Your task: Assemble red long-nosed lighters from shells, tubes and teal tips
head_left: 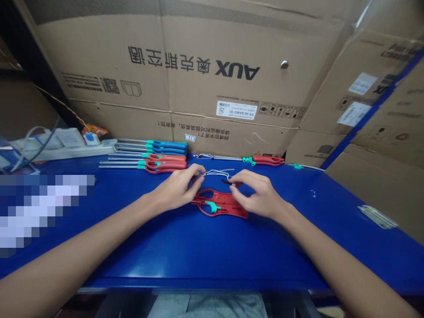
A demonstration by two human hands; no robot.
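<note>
My left hand pinches one end of a thin white wire, with a slim rod beside it. Between the fingertips of my right hand is a small black piece, and the white wire runs across to it. Just below both hands, the red handle shell of a long-nosed lighter lies on the blue table. A turquoise trigger sits in that shell. My fingers partly hide the wire ends and the upper edge of the shell.
Several long-nosed lighters with blue handles and red handles lie at the back left. Further red handles with rods lie along the cardboard wall. A power strip is left; a flat pale bundle lies right.
</note>
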